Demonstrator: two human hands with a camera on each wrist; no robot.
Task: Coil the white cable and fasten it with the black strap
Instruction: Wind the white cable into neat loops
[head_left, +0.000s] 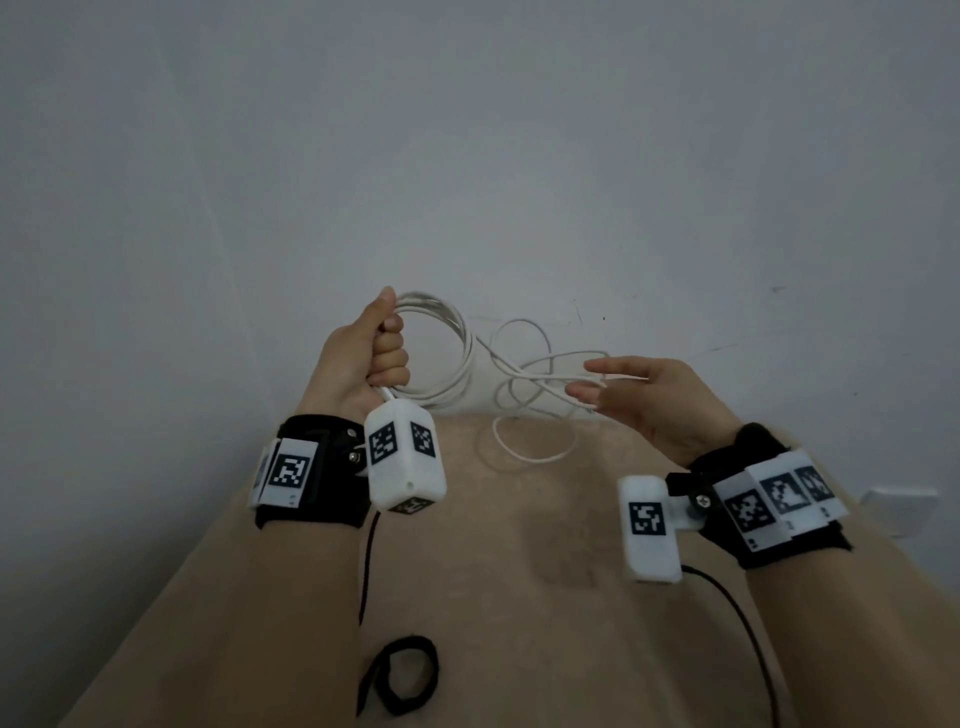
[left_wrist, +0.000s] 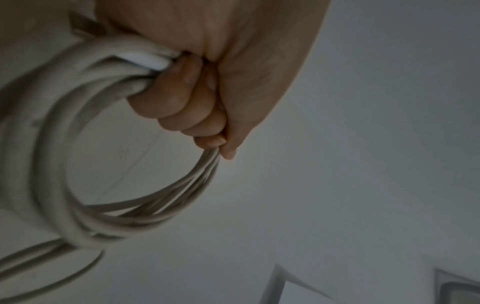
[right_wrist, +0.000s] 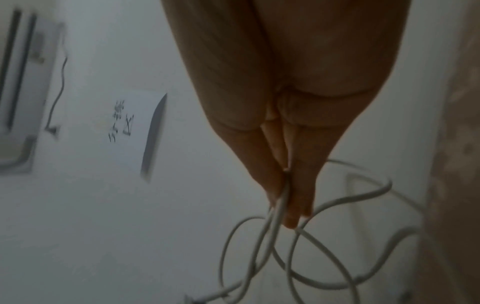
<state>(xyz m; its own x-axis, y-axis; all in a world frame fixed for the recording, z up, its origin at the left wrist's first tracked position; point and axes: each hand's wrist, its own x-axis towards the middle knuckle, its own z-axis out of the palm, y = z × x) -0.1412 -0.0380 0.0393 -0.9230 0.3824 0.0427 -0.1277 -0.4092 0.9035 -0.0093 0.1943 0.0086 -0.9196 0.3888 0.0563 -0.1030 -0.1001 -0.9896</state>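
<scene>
My left hand (head_left: 382, 353) is raised and grips a bundle of several loops of the white cable (head_left: 462, 338); in the left wrist view the fingers (left_wrist: 182, 102) curl tight round the coil (left_wrist: 52, 164). A loose length of cable runs right from the coil to my right hand (head_left: 602, 382). That hand pinches the strand between its straight thumb and fingers (right_wrist: 298, 185). More slack cable (right_wrist: 337, 205) hangs in tangled loops down to the far edge of the table. The black strap (head_left: 402, 675) lies curled in a loop on the table near me, apart from both hands.
The beige table (head_left: 519, 597) ends at a plain white wall (head_left: 467, 156) just behind the hands. A white wall plate (head_left: 898, 512) sits low at the right. A paper note (right_wrist: 130, 123) hangs on the wall. Black wrist-camera leads trail over the table.
</scene>
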